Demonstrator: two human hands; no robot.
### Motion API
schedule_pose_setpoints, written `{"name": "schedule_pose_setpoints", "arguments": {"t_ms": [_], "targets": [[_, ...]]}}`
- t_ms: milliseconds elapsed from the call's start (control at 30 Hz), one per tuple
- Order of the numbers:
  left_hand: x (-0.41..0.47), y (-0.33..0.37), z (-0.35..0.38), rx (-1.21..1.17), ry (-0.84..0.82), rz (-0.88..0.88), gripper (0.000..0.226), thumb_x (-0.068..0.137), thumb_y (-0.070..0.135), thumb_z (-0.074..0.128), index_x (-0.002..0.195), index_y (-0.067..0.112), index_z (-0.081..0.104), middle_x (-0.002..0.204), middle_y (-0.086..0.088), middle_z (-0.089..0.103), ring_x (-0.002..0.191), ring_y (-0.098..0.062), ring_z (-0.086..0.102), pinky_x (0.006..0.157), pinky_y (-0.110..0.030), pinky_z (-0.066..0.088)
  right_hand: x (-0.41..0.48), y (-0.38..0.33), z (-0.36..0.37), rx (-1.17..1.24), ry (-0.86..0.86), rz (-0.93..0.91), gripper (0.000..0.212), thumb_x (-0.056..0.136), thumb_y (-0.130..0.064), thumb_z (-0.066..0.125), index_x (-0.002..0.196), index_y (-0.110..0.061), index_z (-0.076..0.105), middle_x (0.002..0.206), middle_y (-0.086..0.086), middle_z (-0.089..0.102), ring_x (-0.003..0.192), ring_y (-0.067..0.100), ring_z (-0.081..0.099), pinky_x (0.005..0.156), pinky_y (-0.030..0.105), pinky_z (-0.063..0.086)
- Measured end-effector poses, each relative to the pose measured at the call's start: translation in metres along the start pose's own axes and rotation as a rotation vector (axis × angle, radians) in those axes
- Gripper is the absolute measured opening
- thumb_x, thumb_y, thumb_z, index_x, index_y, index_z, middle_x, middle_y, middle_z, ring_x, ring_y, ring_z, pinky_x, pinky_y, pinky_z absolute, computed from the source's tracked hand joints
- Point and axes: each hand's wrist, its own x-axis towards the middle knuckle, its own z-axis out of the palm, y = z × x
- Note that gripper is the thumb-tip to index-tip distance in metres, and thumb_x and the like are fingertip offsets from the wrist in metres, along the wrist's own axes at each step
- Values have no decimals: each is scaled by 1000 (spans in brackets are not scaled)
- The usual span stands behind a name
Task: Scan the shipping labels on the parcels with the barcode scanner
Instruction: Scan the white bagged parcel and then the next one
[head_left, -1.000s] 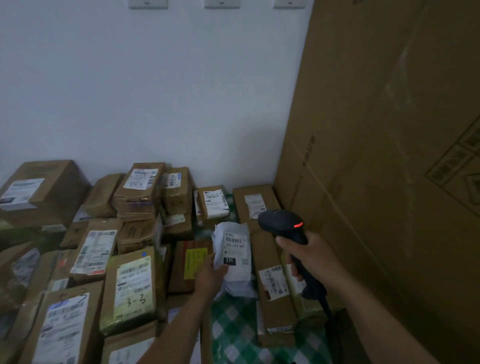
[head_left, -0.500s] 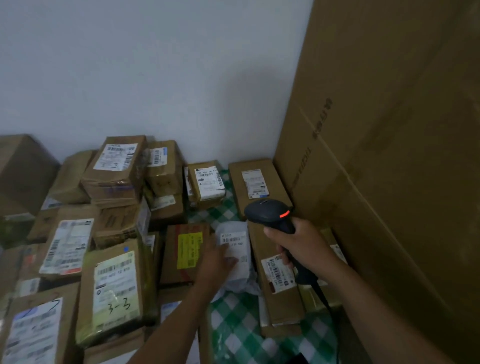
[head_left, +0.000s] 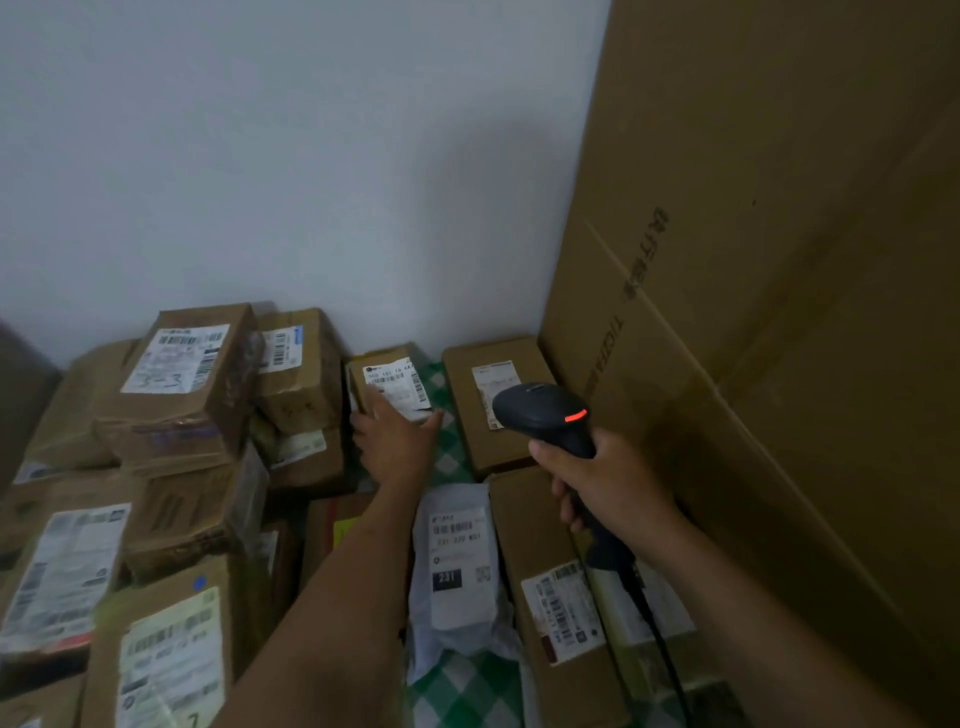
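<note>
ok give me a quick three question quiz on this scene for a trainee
1. True or false: the right hand grips the scanner.
2. The left hand touches: A) the tall carton, B) the small box by the wall, C) the scanner cable.
3. Fill in: the black patch on the white bag reads ___.
Key: 1 true; 2 B; 3 231.
</note>
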Motion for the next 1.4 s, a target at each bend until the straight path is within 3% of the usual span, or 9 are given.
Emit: {"name": "schedule_pose_setpoints", "arguments": {"t_ms": [267, 367, 500, 633, 767, 900, 1067, 1200, 1400], "targets": [[-47, 2, -25, -392, 21, 99, 115, 70, 36, 84, 155, 13, 11, 144, -14, 36, 129, -29, 43, 101, -36, 44, -12, -4, -1, 143, -10, -6, 20, 91, -27, 68, 92, -8, 63, 73, 9, 66, 56, 21, 65, 52, 31, 53], [-97, 4, -47, -550, -63, 224, 114, 57, 50, 84, 148, 11, 27, 137, -6, 49, 128, -22, 51, 102, -42, 50, -24, -5, -2, 164, 16, -41, 19, 87, -31, 71, 96, -15, 68, 84, 8, 75, 78, 22, 73, 76, 38, 58], [-161, 3, -82, -639, -198, 344, 92, 57, 54, 84, 135, 26, 44, 125, 5, 59, 116, -8, 59, 91, -37, 57, -48, -8, -5, 227, -7, -68, 21, 80, -39, 74, 95, -24, 71, 87, 4, 76, 84, 23, 73, 82, 42, 57], [-199, 6, -117, -900, -336, 251, 71, 74, 50, 80, 134, 46, 43, 127, 9, 62, 114, -6, 62, 93, -33, 55, -77, -14, -8, 418, -48, -56, 36, 70, -40, 70, 99, -19, 70, 83, 1, 77, 80, 20, 74, 74, 37, 56], [-210, 0, -138, -1045, -461, 143, 64, 86, 29, 68, 143, 40, 42, 127, 5, 67, 115, -15, 65, 95, -41, 52, -103, -20, -13, 384, -72, -67, 36, 71, -41, 71, 99, -19, 70, 85, -1, 76, 86, 22, 72, 79, 39, 55], [-205, -14, -160, -844, -288, 135, 77, 84, 5, 74, 142, 41, 40, 122, 11, 60, 99, -7, 66, 73, -21, 57, -128, -24, -20, 177, -119, -99, 16, 88, -27, 71, 91, -13, 64, 77, 11, 70, 71, 28, 71, 72, 45, 61], [-196, -44, -180, -655, -112, 63, 106, 57, 39, 77, 150, 37, 26, 145, -5, 42, 123, -29, 52, 96, -53, 51, -153, -30, -27, 156, -184, -71, 25, 94, -22, 65, 80, -2, 58, 60, 10, 58, 42, 19, 55, 44, 27, 47], [-205, -57, -190, -617, 11, -1, 97, 78, 12, 78, 155, 20, 20, 150, -8, 28, 129, -33, 43, 100, -48, 46, -169, -37, -33, 201, -232, -38, 29, 94, -26, 65, 88, 2, 58, 60, 11, 59, 41, 19, 54, 43, 27, 46], [-213, -67, -186, -705, 92, -4, 98, 75, 10, 82, 151, 18, 21, 147, -8, 29, 129, -28, 42, 101, -39, 43, -187, -41, -34, 240, -281, -20, 31, 92, -30, 66, 84, -1, 59, 61, 14, 61, 44, 23, 54, 44, 29, 46]]}}
